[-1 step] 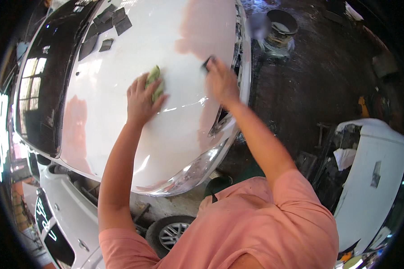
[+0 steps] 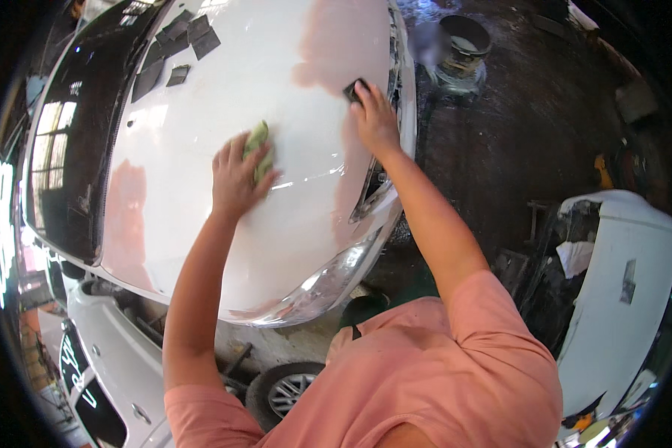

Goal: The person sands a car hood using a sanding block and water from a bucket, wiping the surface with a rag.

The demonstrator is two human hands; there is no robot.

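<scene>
A car hood, white with pinkish filler patches, spreads out before me. On its middle, my left hand grips a crumpled pale-green cloth, which sticks out past the thumb side. My right hand reaches near the hood's front edge, fingers closed on a small black sanding pad. The pad lies against the surface just below a large pinkish patch. Several dark sandpaper pieces are scattered on the hood near the windshield.
A dark bucket with whitish liquid stands on the wet floor beyond the front edge. To the right is a detached pale car panel. A wheel lies below the hood, and a silver car door is at lower left.
The right hand and its pad have shifted slightly to the right, and the pad shows more plainly. My left hand and the cloth have moved slightly nearer.
</scene>
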